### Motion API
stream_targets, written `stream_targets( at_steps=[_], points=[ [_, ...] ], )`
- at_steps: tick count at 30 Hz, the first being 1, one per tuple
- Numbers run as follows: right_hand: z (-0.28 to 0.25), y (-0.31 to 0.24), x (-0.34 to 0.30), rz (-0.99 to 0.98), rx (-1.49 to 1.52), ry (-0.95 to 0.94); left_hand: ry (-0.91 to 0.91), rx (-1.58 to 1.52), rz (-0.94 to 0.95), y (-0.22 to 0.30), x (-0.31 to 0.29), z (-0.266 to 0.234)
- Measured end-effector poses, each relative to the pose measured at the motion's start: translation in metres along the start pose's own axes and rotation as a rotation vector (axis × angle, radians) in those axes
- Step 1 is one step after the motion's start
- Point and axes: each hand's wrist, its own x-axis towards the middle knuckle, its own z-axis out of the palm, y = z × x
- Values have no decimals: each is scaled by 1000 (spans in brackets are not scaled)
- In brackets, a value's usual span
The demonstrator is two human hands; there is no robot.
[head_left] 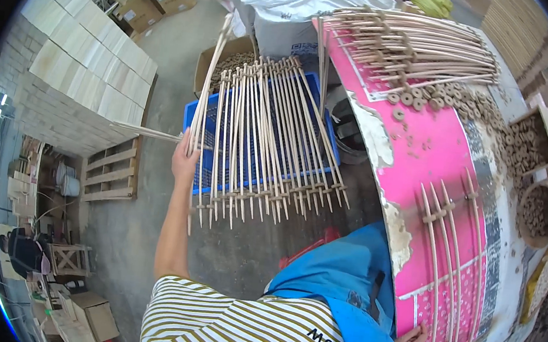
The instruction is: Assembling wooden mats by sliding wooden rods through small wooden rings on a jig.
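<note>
My left hand (185, 154), arm stretched forward, is closed around thin wooden sticks (209, 76) at the left edge of a blue plastic crate (190, 111). Other thin sticks (149, 132) stick out leftward beside that hand. Across the crate lie many similar sticks (260, 140) side by side, with small wooden rings near their ends. My right hand (410, 341) is at the near edge of a pink-covered table (420, 160), its fingers loosely bent and apart, with nothing visible in them. Beside it lie several sticks with wooden pieces on them (449, 240).
More sticks (424, 50) are piled at the table's far end, near loose wooden rings (452, 99). Containers of rings (537, 213) stand to the right. A cardboard box (232, 55) and white sack (285, 24) are behind the crate. Pale stacked blocks (86, 67) and a pallet (112, 169) stand left.
</note>
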Motion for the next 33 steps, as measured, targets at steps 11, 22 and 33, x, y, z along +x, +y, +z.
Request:
stream_targets(
  at_steps=[11, 22, 33],
  points=[
    [-21, 20, -1, 78, -108, -25, 42, 436, -302, -200, -9, 85],
    [1, -32, 4, 134, -15, 79, -246, 461, -278, -256, 5, 61],
    [-4, -49, 6, 140, -104, 122, -276, -292, 761, 220, -58, 256]
  ],
)
